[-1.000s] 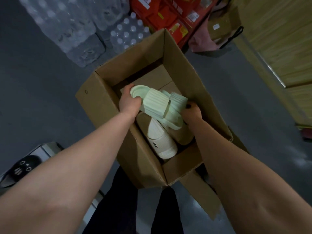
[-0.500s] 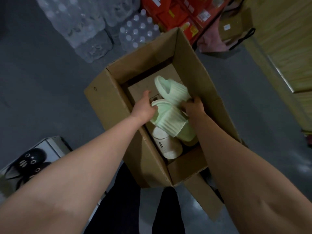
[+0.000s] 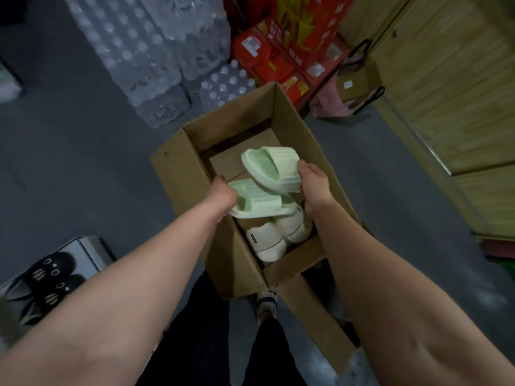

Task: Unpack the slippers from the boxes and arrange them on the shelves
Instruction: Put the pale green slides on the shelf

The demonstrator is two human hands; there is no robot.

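Reaching into an open cardboard box (image 3: 178, 176) on a grey floor (image 3: 83, 162), a person holds one pale green ribbed slipper in each hand. The left hand (image 3: 221, 192) is closed on the heel end of the nearer green slipper (image 3: 259, 203). The right hand (image 3: 313, 185) grips the farther green slipper (image 3: 271, 168) by its strap side, with the slipper tipped so that its footbed faces the camera. The two overlap, the farther one partly over the nearer, and both are inside the box's opening. Beneath them a pair of cream slippers (image 3: 269, 242) lies at the near end of the box. Black cat-face slippers (image 3: 46, 277) sit on a pale surface at lower left. Shrink-wrapped packs of bottled water (image 3: 156, 68) and red cartons (image 3: 292, 45) stand beyond the box.
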